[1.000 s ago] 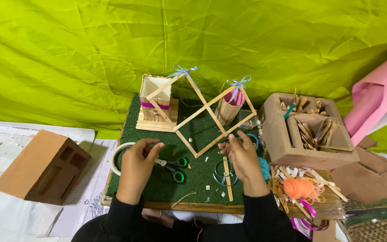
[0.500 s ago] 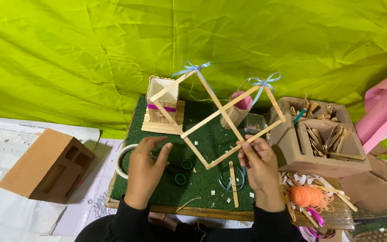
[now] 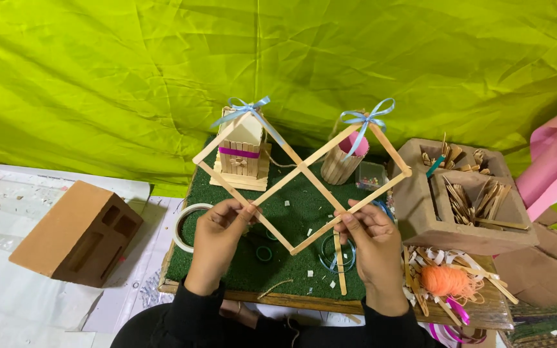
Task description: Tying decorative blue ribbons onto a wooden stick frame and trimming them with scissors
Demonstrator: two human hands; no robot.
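Stick frame (image 3: pixel 301 169) is held up above the green mat (image 3: pixel 291 212), its long axis running left to right. Left hand (image 3: pixel 217 235) is pinched on the lower-left stick; right hand (image 3: pixel 372 241) is clamped on the lower-right stick. Both are equally near.

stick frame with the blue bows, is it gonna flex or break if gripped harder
The stick frame is probably light: both hands, left hand and right hand, hold it up by fingertips alone. It looks stiff along each thin wooden stick, yet likely fragile where the sticks cross, so it may twist or snap there. The blue bows seem floppy.
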